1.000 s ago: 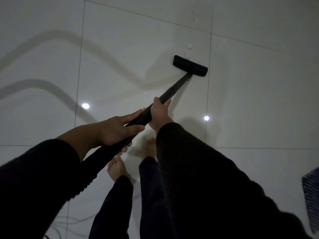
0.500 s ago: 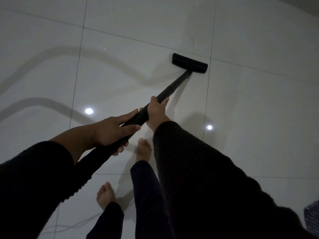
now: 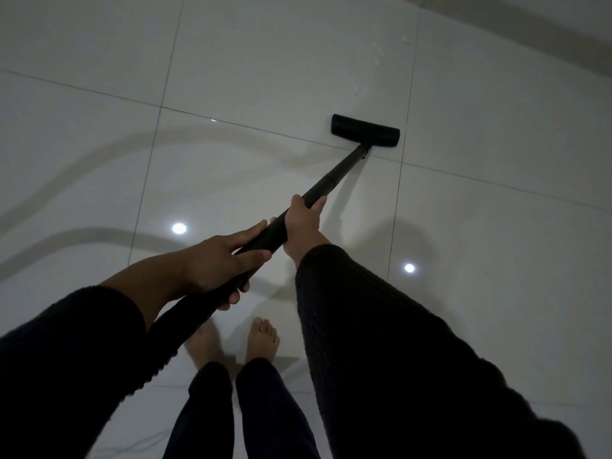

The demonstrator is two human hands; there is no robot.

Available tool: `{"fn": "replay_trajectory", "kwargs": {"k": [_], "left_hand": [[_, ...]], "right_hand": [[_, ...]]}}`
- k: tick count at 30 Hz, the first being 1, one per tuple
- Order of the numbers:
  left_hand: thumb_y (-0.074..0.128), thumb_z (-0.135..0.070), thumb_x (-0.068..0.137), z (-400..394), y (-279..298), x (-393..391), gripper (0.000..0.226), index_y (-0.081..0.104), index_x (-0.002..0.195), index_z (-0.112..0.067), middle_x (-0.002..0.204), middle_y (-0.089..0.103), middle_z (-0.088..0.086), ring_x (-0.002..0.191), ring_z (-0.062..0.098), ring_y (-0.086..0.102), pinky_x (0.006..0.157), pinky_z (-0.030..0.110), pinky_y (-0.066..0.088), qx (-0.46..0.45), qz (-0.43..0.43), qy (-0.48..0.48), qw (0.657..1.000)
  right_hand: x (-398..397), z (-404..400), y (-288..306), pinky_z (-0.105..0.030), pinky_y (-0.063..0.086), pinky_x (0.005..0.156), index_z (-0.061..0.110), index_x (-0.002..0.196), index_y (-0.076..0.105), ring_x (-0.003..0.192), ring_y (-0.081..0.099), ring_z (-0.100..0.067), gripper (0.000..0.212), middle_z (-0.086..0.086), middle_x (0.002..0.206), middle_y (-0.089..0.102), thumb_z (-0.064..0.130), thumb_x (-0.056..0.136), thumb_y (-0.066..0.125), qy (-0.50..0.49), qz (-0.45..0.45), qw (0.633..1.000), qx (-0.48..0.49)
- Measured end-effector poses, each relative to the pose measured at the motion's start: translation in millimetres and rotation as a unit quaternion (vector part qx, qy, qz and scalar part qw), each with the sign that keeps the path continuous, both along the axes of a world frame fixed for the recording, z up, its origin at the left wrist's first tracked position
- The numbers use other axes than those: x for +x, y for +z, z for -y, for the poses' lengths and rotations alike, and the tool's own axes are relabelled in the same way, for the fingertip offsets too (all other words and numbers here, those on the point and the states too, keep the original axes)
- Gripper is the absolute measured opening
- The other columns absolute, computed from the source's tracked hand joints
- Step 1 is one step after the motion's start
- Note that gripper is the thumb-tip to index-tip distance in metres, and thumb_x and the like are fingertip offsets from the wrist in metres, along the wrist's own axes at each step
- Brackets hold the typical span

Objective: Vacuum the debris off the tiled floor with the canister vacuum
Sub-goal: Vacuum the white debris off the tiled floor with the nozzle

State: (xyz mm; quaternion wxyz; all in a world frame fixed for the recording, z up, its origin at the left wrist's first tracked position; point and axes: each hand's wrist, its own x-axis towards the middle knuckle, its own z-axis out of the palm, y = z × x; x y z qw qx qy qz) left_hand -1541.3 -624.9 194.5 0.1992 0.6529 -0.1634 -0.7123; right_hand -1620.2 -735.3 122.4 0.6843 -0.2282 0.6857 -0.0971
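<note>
Vacuum wand (image 3: 326,180), hose end hidden, faint debris (image 3: 377,49)

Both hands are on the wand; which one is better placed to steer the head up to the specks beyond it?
Probably the right hand: it grips the wand farther forward, nearer the head, so it can steer toward the specks. The left hand holds the rear and mostly pushes.
</note>
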Motion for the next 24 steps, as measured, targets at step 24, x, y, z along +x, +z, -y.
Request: {"fn": "replay_trajectory", "kwargs": {"k": [24], "left_hand": [[0.052, -0.036, 0.093, 82, 15, 115, 0.061, 0.019, 0.142, -0.053, 0.075, 0.057, 0.013, 0.045, 0.014, 0.056, 0.047, 0.026, 0.048, 0.007, 0.0, -0.019, 1.0]], "right_hand": [[113, 77, 9, -0.041, 0.053, 0.09, 0.047, 0.147, -0.004, 0.074, 0.058, -0.019, 0.069, -0.007, 0.118, 0.05, 0.03, 0.098, 0.041, -0.005, -0.017, 1.0, -0.008]]}}
